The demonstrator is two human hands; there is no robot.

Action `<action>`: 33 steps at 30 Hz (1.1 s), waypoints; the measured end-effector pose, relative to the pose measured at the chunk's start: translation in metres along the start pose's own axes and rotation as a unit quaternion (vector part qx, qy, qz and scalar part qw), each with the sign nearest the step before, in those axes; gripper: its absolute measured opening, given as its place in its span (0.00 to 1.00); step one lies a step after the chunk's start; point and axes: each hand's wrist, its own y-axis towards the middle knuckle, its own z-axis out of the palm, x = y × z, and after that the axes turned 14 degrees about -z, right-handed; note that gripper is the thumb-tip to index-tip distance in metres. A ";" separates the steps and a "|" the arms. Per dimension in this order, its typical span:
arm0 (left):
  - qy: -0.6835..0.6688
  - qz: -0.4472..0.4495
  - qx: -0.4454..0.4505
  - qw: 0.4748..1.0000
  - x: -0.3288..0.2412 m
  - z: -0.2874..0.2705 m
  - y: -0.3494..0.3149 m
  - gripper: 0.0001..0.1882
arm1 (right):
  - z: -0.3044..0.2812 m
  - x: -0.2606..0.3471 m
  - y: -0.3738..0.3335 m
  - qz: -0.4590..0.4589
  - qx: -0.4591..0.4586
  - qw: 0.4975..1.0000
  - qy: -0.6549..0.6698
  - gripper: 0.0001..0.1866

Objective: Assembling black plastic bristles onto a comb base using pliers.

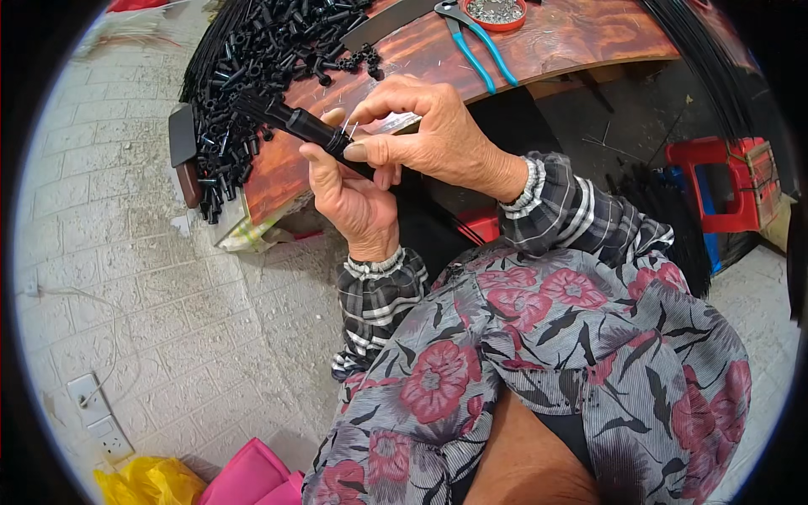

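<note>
My left hand holds a dark, tube-shaped plastic part between thumb and fingers, tilted over the table's near edge. One end of the part points toward the upper left and looks like a bundle of thin black strands. Thumb and forefinger of my right hand pinch together at the other end. Thin pale wire-like pieces stick out beside those fingertips. Exactly what the right fingertips grip is partly hidden.
A heap of black plastic parts covers the left of the wooden table. Teal-handled pliers lie beside a red dish of small metal pieces. A brown-handled blade sits at the left edge. Long black rods and a red stool are right.
</note>
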 end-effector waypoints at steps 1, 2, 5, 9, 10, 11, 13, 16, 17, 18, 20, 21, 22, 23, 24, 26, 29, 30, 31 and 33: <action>0.003 0.000 -0.005 1.000 -0.002 0.002 -0.001 0.28 | 0.002 -0.002 0.001 -0.041 -0.011 0.998 -0.036 0.10; 0.006 0.001 -0.011 1.000 -0.004 0.003 -0.001 0.28 | 0.003 -0.003 0.002 -0.083 -0.022 0.994 -0.072 0.09; 0.014 0.010 -0.006 1.000 -0.011 0.009 0.006 0.28 | -0.001 -0.003 0.015 -0.142 -0.021 0.985 -0.100 0.08; 0.021 0.016 -0.039 0.999 -0.028 0.006 0.003 0.28 | 0.016 0.013 0.025 -0.077 -0.014 0.996 -0.037 0.07; 0.025 0.015 -0.040 0.999 -0.033 0.003 0.002 0.28 | 0.022 0.022 0.030 0.031 -0.005 0.999 0.030 0.06; 0.029 0.015 -0.042 0.999 -0.038 0.000 0.001 0.29 | 0.028 0.027 0.035 0.139 0.007 0.986 0.097 0.07; 0.005 -0.004 -0.006 1.000 -0.042 0.012 0.006 0.28 | 0.018 0.040 0.047 0.210 -0.019 0.964 0.160 0.08; -0.022 -0.014 0.029 0.999 -0.047 0.018 0.009 0.28 | 0.013 0.050 0.054 0.268 -0.039 0.935 0.227 0.08; -0.029 -0.015 0.040 0.999 -0.048 0.021 0.010 0.28 | 0.012 0.053 0.053 0.259 -0.042 0.940 0.219 0.07; -0.016 -0.015 0.013 1.000 -0.049 0.023 0.012 0.28 | 0.013 0.049 0.047 0.213 -0.056 0.957 0.191 0.05; 0.016 0.031 -0.041 0.999 -0.017 -0.010 -0.003 0.27 | 0.024 0.024 0.000 0.104 -0.025 0.988 0.107 0.06; 0.010 0.033 -0.037 0.999 -0.011 -0.011 0.000 0.27 | 0.018 0.020 -0.005 0.021 -0.038 0.999 -0.007 0.09; -0.005 0.023 -0.008 1.000 -0.003 -0.013 0.002 0.27 | 0.009 0.018 -0.005 0.000 -0.032 0.999 -0.043 0.09; -0.020 0.014 0.020 1.000 0.003 -0.014 0.004 0.27 | 0.001 0.014 -0.004 -0.022 -0.025 0.997 -0.076 0.09; -0.018 0.009 0.023 1.000 0.005 -0.008 0.005 0.28 | -0.004 0.010 -0.002 -0.022 -0.026 0.996 -0.082 0.09; -0.013 -0.001 0.018 1.000 0.007 -0.003 0.007 0.28 | -0.010 -0.001 0.001 -0.143 0.013 0.985 -0.100 0.09; -0.018 -0.004 0.016 1.000 0.008 -0.003 0.008 0.28 | -0.017 -0.008 0.010 -0.274 0.061 0.936 -0.213 0.06; -0.032 -0.006 0.029 0.999 0.008 -0.002 0.008 0.28 | -0.016 -0.003 0.011 -0.274 0.061 0.935 -0.217 0.06; -0.034 -0.007 0.033 0.999 0.008 -0.003 0.007 0.28 | -0.012 0.006 0.009 -0.089 0.067 0.991 -0.071 0.04; -0.026 -0.015 0.023 0.999 0.011 0.006 0.008 0.28 | -0.018 0.018 0.010 0.215 0.031 0.954 0.207 0.09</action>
